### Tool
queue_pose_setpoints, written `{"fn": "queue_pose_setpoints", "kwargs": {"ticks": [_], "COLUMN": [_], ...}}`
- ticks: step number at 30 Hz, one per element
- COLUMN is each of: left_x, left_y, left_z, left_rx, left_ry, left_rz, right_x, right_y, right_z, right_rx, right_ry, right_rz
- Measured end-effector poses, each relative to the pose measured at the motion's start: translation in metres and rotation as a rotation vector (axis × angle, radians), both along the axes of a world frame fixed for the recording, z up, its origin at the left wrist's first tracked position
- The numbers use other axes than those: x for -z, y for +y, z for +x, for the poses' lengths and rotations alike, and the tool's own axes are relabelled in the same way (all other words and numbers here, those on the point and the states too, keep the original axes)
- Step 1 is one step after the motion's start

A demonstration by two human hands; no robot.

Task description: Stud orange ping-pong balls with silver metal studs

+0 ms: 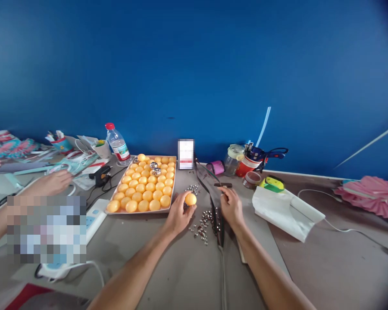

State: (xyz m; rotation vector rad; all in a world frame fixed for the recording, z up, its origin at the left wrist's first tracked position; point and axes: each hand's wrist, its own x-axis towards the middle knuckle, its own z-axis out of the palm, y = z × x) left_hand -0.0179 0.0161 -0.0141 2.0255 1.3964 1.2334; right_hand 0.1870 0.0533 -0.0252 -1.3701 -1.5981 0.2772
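Note:
Between the thumb and fingers of my left hand (177,215) is an orange ping-pong ball (190,199). My right hand (232,206) is closed, its fingertips pinched together beside a small dark bar (223,185); what they hold, if anything, is too small to tell. Loose silver beads (203,226) lie scattered on the table between my hands, with a few more behind the held ball. A dark strap (213,200) runs through them toward me. To the left of my left hand, a shallow tray (175,181) is filled with orange balls, and shiny silver balls (156,172) rest among them.
Behind stand a phone (186,154), a clear jar (234,159) and a red cup of tools (246,165). A white sheet (289,211) lies at right. A water bottle (118,144) and a power strip (95,219) are left, near another person's hand (56,181).

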Motion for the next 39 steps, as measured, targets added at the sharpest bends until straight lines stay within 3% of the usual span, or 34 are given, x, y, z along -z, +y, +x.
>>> {"fn": "queue_pose_setpoints", "kwargs": {"ticks": [6, 11, 18, 23, 28, 34, 39], "left_x": [0.007, 0.019, 0.024, 0.022, 0.015, 0.006, 0.001], "left_y": [0.004, 0.010, 0.006, 0.001, -0.004, -0.013, -0.010], "left_z": [0.001, 0.002, 0.005, 0.007, 0.009, 0.013, 0.008], "left_rx": [-0.085, -0.125, -0.049, 0.053, 0.189, 0.335, 0.255], "left_ry": [-0.013, -0.029, -0.024, -0.002, -0.012, -0.014, -0.092], "left_rz": [-0.007, -0.037, -0.040, -0.076, -0.081, -0.031, -0.042], "right_x": [0.002, 0.008, 0.018, 0.020, 0.011, 0.009, 0.011], "right_y": [0.004, 0.011, 0.013, 0.011, 0.004, -0.008, -0.013], "right_z": [0.013, 0.027, 0.030, 0.025, 0.014, -0.003, -0.009], "right_rx": [0.157, 0.272, 0.254, 0.163, 0.033, -0.329, -0.443], "right_ry": [-0.035, -0.077, -0.114, -0.199, -0.301, -0.314, -0.282], "right_rz": [0.090, 0.066, 0.030, 0.110, 0.212, 0.079, -0.024]}}
